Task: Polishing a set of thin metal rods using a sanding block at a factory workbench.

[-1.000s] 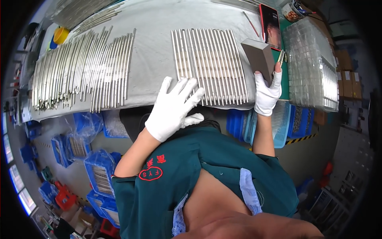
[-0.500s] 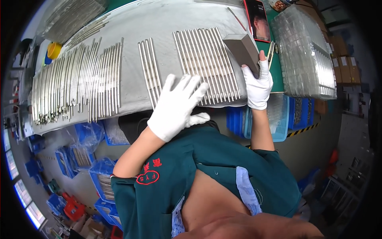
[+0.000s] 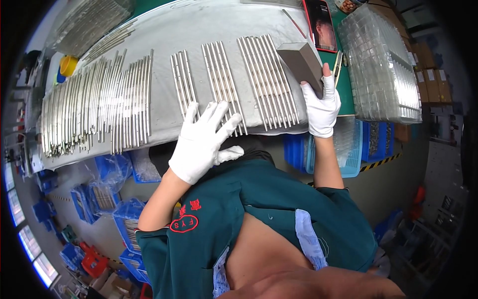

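Note:
My left hand (image 3: 201, 144), in a white glove, is open with fingers spread. Its fingertips rest at the near ends of a middle group of slim silver metal rods (image 3: 220, 74). Just left of that lies a narrower group of rods (image 3: 183, 77), its near ends partly covered by the same hand. To the right is a wider row of rods (image 3: 267, 79), side by side. My right hand (image 3: 322, 109), in a white glove with bare fingertips, grips the near end of a dark grey rectangular block (image 3: 302, 65) standing against the right side of that row.
A large spread of rods (image 3: 99, 104) covers the table's left part. Beyond the block lie a red-edged phone (image 3: 320, 25) and a thin stick (image 3: 295, 24). Stacked clear plastic trays (image 3: 378, 65) stand at right. Blue bins (image 3: 376, 139) sit below the table edge.
My left hand has slid left, and several rods have moved left with it, splitting off from the right row into a separate middle group. My right hand and the block stay nearly still.

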`<control>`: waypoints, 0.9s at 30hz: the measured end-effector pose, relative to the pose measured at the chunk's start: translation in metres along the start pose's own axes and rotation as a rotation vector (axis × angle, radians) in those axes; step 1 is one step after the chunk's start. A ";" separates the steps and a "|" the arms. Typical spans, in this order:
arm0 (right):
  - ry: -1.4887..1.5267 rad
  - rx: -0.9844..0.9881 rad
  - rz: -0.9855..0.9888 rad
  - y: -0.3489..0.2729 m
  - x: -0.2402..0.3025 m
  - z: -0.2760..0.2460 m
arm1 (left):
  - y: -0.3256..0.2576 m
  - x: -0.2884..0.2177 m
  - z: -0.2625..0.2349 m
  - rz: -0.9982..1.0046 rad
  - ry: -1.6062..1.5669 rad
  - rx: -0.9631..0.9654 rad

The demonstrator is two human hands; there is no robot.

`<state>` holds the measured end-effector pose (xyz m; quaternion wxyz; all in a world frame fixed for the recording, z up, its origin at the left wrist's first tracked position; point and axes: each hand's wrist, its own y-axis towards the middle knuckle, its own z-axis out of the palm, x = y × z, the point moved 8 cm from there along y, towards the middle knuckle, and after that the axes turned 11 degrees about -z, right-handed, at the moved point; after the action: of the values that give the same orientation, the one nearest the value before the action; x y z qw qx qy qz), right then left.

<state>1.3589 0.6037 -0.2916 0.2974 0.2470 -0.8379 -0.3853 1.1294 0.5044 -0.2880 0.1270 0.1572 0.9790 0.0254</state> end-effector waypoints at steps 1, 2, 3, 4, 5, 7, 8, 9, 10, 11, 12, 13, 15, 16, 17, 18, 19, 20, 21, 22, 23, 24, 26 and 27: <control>0.001 -0.002 0.001 0.000 0.000 0.000 | -0.003 0.002 0.000 -0.019 -0.005 0.015; 0.001 0.003 0.004 -0.001 -0.001 0.000 | -0.005 0.003 0.000 -0.020 -0.003 0.014; 0.002 0.007 0.007 -0.001 -0.001 0.001 | -0.007 0.004 0.001 -0.026 -0.004 0.009; 0.002 0.006 0.007 -0.001 -0.001 0.001 | -0.008 0.005 0.001 -0.032 -0.005 0.004; 0.000 0.005 0.007 0.000 0.000 0.001 | -0.007 0.005 0.001 -0.032 -0.005 0.004; -0.003 0.005 0.006 0.000 0.000 0.001 | -0.002 0.000 0.001 -0.009 0.001 0.004; 0.000 0.003 0.006 -0.001 0.000 0.001 | 0.002 -0.003 0.000 0.005 -0.007 0.002; 0.003 0.001 0.006 -0.001 -0.001 0.001 | 0.005 -0.006 0.001 0.024 -0.028 0.003; 0.001 0.001 0.005 -0.002 0.000 0.001 | 0.009 -0.009 0.002 0.043 -0.050 0.004; 0.005 0.001 0.012 -0.002 -0.001 0.002 | 0.013 -0.013 0.003 0.062 -0.063 0.010; 0.010 0.002 0.020 -0.002 -0.001 0.002 | 0.016 -0.016 0.004 0.079 -0.068 -0.010; 0.008 0.002 0.018 -0.002 -0.001 0.001 | 0.019 -0.019 0.006 0.096 -0.073 -0.030; -0.005 0.004 0.017 -0.002 0.000 0.001 | 0.025 -0.024 0.010 0.104 -0.068 -0.015; -0.006 0.004 0.016 -0.001 0.000 0.001 | 0.026 -0.025 0.011 0.104 -0.075 -0.026; -0.002 0.003 0.011 -0.001 0.001 0.001 | 0.027 -0.026 0.012 0.104 -0.082 -0.037; 0.002 0.003 0.007 -0.001 0.001 0.002 | 0.026 -0.025 0.011 0.105 -0.082 -0.037; 0.002 0.002 0.006 -0.001 0.000 0.002 | 0.025 -0.023 0.011 0.100 -0.065 -0.034; 0.021 -0.006 0.019 -0.003 -0.002 0.001 | 0.024 -0.022 0.009 0.100 -0.051 -0.030; 0.040 -0.015 0.033 -0.005 -0.005 0.001 | 0.021 -0.020 0.006 0.080 -0.043 -0.007; 0.035 -0.015 0.034 -0.006 -0.006 0.001 | 0.018 -0.019 0.000 0.060 -0.034 0.016; 0.076 -0.046 0.056 -0.008 -0.007 0.001 | 0.014 -0.016 -0.003 0.036 -0.009 0.016; 0.116 -0.078 0.079 -0.010 -0.010 0.000 | 0.011 -0.013 -0.005 0.009 0.000 0.038; 0.078 -0.074 0.070 -0.010 -0.009 -0.001 | 0.011 -0.012 -0.011 -0.013 -0.004 0.036; 0.047 -0.073 0.032 -0.006 -0.004 -0.002 | 0.013 -0.013 -0.009 -0.009 -0.004 0.036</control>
<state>1.3648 0.6018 -0.2966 0.3321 0.2316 -0.8198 -0.4050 1.1431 0.5126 -0.2755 0.1263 0.1550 0.9798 0.0069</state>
